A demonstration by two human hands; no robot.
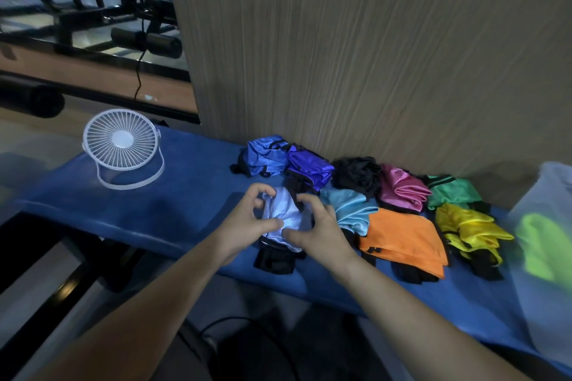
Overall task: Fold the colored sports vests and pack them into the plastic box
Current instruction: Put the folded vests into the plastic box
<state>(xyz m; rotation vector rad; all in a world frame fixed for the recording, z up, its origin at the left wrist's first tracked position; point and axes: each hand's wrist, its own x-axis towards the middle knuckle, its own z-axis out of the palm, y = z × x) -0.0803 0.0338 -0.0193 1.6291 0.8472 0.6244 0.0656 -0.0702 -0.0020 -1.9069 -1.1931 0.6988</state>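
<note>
Now the pale vest [283, 216] sits bunched on the blue cloth [173, 204] near the front edge, its black trim [274, 260] spilling toward the person, and both hands work it from either side. The left hand [247, 219] curls its fingers over the vest's far corner with the thumb pressing the fabric below, while the right hand [315, 226] pinches the opposite side, thumb meeting the left thumb low on the bundle; held that way, the slippery cloth seems gathered so it can be squared into a fold. Just right of it the other vests wait in a loose cluster against the wall: blue [266, 155], purple [309, 168], black [356, 173], pink [402, 189], green [452, 192], light blue [351, 210], orange [402, 238] and yellow [470, 232], all crumpled rather than folded. At the far right stands the box [544, 195], blurred, with what looks like a lime vest [538, 244] already inside, within reach for packing. A white fan [122, 145] stands apart on the left.
</note>
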